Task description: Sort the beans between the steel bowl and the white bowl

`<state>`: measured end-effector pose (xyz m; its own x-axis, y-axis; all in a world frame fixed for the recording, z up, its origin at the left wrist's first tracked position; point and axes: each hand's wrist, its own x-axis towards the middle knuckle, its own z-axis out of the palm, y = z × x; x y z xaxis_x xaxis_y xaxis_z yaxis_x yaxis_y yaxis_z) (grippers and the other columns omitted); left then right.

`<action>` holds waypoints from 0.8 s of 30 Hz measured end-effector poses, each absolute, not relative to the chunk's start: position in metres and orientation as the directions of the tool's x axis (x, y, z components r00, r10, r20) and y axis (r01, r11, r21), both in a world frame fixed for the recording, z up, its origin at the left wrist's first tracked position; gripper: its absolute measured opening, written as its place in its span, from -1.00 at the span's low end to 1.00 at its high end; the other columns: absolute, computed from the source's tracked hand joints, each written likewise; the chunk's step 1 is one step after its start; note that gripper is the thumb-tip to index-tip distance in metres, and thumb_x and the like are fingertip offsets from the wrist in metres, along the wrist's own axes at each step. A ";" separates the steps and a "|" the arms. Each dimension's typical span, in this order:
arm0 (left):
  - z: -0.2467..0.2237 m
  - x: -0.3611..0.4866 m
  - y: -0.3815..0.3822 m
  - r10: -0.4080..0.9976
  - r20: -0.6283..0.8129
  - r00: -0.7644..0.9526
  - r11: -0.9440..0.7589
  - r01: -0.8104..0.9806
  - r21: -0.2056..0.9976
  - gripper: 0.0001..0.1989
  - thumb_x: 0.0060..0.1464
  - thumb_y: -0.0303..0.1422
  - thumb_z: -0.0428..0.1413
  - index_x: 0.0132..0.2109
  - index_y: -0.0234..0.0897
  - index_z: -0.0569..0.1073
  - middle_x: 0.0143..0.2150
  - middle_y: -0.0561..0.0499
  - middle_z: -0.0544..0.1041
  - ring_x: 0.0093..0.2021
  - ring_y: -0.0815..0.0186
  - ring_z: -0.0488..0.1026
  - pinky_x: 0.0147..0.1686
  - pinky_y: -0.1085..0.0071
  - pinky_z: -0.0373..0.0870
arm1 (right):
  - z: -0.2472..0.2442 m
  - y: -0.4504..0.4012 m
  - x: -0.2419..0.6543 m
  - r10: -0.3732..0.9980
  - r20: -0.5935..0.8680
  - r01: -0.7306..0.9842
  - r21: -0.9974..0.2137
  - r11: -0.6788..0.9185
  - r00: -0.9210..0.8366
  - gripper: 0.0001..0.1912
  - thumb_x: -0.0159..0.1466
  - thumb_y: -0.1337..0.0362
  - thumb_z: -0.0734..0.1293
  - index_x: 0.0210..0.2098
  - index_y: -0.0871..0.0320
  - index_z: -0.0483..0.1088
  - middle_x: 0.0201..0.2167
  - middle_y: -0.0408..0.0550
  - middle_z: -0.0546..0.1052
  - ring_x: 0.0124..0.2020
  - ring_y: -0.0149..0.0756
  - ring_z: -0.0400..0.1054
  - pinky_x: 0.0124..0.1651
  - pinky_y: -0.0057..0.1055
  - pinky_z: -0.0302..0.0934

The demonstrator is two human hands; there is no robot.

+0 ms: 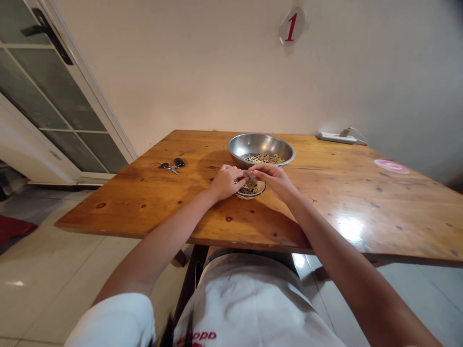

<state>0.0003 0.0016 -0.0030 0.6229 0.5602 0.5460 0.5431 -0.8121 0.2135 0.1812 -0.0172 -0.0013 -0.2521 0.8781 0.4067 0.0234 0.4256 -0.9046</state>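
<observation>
My left hand (228, 182) rests at the left rim of a small patterned bowl (249, 195), its fingers closed and bent over the bowl. From the other side my right hand (272, 177) reaches in, thumb and fingertips pinched together near the left fingertips. Between the hands shows a small flat grey strip (252, 178), which looks pinched at its upper end; its kind is unclear. Tiny yellow and dark pieces (249, 188) lie in the bowl. Whatever is in the right fingertips is too small to name.
Just behind the bowl stands a wide metal basin (238, 144) with similar small pieces. Keys with a black fob (172, 166) lie on the wooden table (144, 202) at left. A power strip (337, 138) sits at the back right, near a pink round sticker (392, 166).
</observation>
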 end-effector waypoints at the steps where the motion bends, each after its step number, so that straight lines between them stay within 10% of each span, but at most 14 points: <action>1: -0.003 0.000 0.002 0.563 0.541 0.624 -0.811 0.544 0.216 -0.83 0.10 -0.34 -0.05 -0.30 -0.24 0.43 -0.33 0.08 0.50 -0.26 0.35 0.37 -0.16 0.34 0.09 | -0.001 -0.017 0.181 0.876 0.409 0.027 -0.903 0.430 -0.256 -0.83 0.10 0.22 0.32 -0.31 0.13 0.44 -0.40 -0.12 0.44 -0.39 -0.40 0.28 -0.28 -0.39 0.16; 24: -0.003 0.000 0.001 0.587 0.536 0.607 -0.786 0.586 0.198 -0.78 0.12 -0.30 -0.10 -0.34 -0.25 0.40 -0.38 0.06 0.47 -0.29 0.34 0.35 -0.15 0.32 0.08 | -0.002 -0.018 0.180 0.854 0.427 0.067 -0.883 0.465 -0.296 -0.77 0.08 0.24 0.34 -0.24 0.12 0.40 -0.31 -0.09 0.45 -0.29 -0.36 0.31 -0.20 -0.36 0.20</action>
<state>-0.0002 0.0015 -0.0025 0.6068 0.5873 0.5356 0.5856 -0.7859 0.1984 0.1802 -0.0185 -0.0020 -0.2961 0.8543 0.4273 0.0667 0.4647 -0.8829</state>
